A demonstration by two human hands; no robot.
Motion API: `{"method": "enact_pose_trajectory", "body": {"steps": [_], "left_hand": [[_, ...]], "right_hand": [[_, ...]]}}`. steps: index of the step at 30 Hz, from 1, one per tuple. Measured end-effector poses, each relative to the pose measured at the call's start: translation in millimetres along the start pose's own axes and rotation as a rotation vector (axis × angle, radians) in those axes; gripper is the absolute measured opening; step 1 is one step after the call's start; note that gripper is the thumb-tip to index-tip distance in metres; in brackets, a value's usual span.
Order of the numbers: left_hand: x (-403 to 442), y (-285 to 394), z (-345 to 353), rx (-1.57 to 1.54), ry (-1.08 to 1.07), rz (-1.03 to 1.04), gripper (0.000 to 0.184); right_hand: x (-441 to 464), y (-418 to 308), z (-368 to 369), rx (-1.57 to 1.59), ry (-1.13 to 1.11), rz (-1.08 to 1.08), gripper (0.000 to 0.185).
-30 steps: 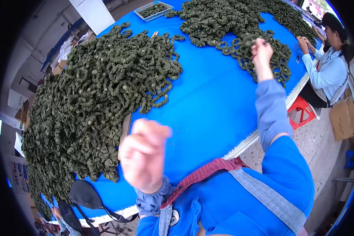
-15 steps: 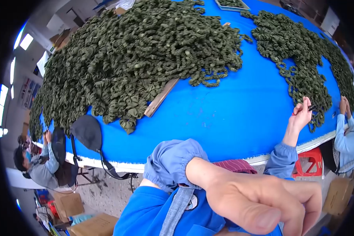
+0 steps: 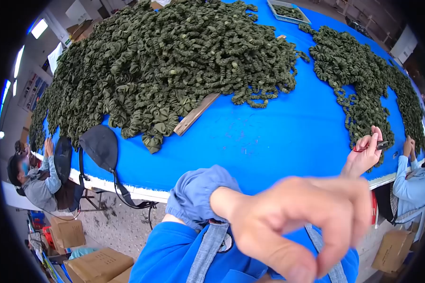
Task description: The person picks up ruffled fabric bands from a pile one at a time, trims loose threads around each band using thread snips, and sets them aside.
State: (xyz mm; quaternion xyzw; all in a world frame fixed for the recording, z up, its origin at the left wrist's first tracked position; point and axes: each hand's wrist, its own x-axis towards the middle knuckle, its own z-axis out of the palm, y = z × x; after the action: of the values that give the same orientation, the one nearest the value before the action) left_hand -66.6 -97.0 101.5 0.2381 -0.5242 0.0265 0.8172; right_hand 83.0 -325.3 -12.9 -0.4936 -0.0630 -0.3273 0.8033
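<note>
My left hand (image 3: pixel 288 221) is large and close to the camera, slightly blurred. Its fingers and thumb curve loosely with a gap between them, and nothing shows in them. A blue-grey elastic sleeve cover (image 3: pixel 198 193) sits on that forearm. Farther right, over the table edge, my right hand (image 3: pixel 363 153) grips small thread snips (image 3: pixel 383 145) with a red handle and dark blades. Just beyond it lies a strip of dark green gathered fabric rings, like scrunchies (image 3: pixel 363 113). A much larger heap of the same scrunchies (image 3: pixel 165 66) spreads across the table's left and middle.
A blue-covered table (image 3: pixel 250 141) fills the view. On it are a wooden strip (image 3: pixel 196 114), a black bag (image 3: pixel 99 146) with a strap and a tray (image 3: pixel 290 18). Co-workers sit at left (image 3: pixel 42 181) and right (image 3: pixel 413 181). Cardboard boxes (image 3: pixel 99 264) stand on the floor.
My left hand has shifted slightly left, and its thumb and fingers have drawn nearer each other. My right hand, still with the snips, has turned a little. The whole view has shifted slightly.
</note>
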Motion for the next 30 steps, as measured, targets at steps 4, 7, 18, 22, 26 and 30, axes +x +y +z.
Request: {"method": "enact_pose_trajectory", "body": {"steps": [4,7,18,22,26,30], "left_hand": [[1.9,8.4,-8.9,0.194,0.07,0.118,0.01],[-2.2,18.6,-21.5,0.222,0.148,0.13,0.01],[-11.8,35.3,-16.4,0.397,0.213,0.135,0.01],[-14.2,45.9,-20.0,0.421,0.229,0.13,0.01],[-18.5,30.0,-8.0,0.451,0.264,0.127,0.011],[-16.7,21.0,-6.8,0.493,0.277,0.136,0.011]], "right_hand": [[-1.2,-7.1,7.6,-0.002,-0.056,-0.134,0.018],[-11.8,-14.1,10.8,-0.047,-0.078,-0.106,0.018],[-13.5,-3.6,40.3,-0.032,-0.095,-0.132,0.017],[-13.0,-4.5,34.1,-0.053,-0.094,-0.135,0.017],[-15.2,-3.5,30.0,-0.079,-0.07,-0.125,0.017],[-13.5,-7.1,38.7,-0.077,-0.065,-0.142,0.017]]}}
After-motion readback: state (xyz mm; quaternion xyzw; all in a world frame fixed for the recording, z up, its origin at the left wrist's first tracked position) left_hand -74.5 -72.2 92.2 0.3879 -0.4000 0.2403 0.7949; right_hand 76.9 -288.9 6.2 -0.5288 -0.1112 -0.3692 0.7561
